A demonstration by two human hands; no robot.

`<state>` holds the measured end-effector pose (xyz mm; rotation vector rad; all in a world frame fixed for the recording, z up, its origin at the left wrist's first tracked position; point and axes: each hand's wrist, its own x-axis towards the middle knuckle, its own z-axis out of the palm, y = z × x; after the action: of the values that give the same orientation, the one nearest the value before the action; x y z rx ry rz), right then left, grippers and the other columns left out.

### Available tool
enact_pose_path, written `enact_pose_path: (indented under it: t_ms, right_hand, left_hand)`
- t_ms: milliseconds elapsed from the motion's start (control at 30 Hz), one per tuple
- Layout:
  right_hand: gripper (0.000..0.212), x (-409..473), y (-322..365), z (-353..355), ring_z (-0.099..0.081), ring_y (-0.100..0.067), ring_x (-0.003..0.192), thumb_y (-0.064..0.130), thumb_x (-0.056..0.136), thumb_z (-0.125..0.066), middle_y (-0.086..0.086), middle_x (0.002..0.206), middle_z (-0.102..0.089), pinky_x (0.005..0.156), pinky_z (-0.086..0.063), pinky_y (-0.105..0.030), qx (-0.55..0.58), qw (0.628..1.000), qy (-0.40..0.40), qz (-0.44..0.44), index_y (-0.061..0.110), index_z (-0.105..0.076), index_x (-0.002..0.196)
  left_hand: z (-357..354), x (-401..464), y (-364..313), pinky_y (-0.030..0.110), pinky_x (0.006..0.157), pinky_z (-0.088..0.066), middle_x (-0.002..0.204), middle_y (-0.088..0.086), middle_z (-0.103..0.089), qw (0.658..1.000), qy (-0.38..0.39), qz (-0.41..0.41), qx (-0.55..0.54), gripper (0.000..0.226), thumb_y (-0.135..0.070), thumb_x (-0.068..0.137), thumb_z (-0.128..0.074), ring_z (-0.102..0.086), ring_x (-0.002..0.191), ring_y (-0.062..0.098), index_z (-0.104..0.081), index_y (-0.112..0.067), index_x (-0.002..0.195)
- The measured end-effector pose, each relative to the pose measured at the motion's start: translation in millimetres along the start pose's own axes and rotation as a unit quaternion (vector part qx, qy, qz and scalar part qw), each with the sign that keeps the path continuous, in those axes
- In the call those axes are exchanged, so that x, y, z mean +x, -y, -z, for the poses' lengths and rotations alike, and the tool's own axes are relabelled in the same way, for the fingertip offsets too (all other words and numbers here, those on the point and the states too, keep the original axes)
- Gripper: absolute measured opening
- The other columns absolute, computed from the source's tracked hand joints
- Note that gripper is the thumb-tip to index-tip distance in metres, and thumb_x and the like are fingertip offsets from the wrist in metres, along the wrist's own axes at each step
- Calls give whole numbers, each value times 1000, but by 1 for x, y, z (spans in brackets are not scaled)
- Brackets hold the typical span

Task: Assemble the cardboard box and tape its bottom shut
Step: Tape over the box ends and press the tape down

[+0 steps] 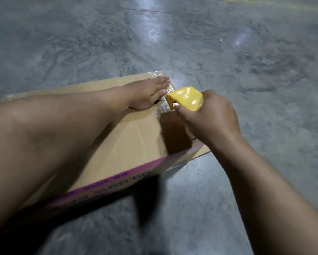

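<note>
A: Where is the cardboard box [128,137] at this moment?

B: It lies on the grey concrete floor [228,52], in the near left part of the scene, with its bottom side turned up. On the near side wall there is a purple band with print.

A: And the hands?

B: The left hand [147,92] is open and flat, the palm pressing on the far right end of the box, where clear tape [162,105] shines. It holds nothing. The right hand [209,118] is closed around a yellow tape dispenser [186,98], which is just beside the left fingertips, at the right edge of the box.

A: What can go wrong from here?

B: I think the tape can wrinkle or stick crooked if the dispenser is pulled at an angle. The blade is also very near the left fingers; a quick pull could scratch them. And at the right, a dark opening shows near the dispenser. It seems one flap is not fully closed there, so if the left hand lifts too early, the flaps can spring up before the tape holds them.

A: How many of each thing?

B: One box, one dispenser, two hands. I cannot count the strips of tape; they are too transparent.
</note>
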<state>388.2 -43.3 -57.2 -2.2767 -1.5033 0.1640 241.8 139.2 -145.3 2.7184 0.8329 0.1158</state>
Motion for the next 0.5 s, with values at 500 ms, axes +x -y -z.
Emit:
enact_pose_path:
  t_ms: [500]
  right_hand:
    - [54, -22, -18, 4, -51, -26, 76, 64, 74, -61, -1, 82, -58, 58, -34, -32, 29, 999, 11, -10, 18, -56, 101]
  left_hand:
    - [5, 8, 12, 19, 117, 0, 162, 6, -14, 1000, 3, 21, 7, 53, -32, 106, -23, -9, 149, 14, -20, -8, 153]
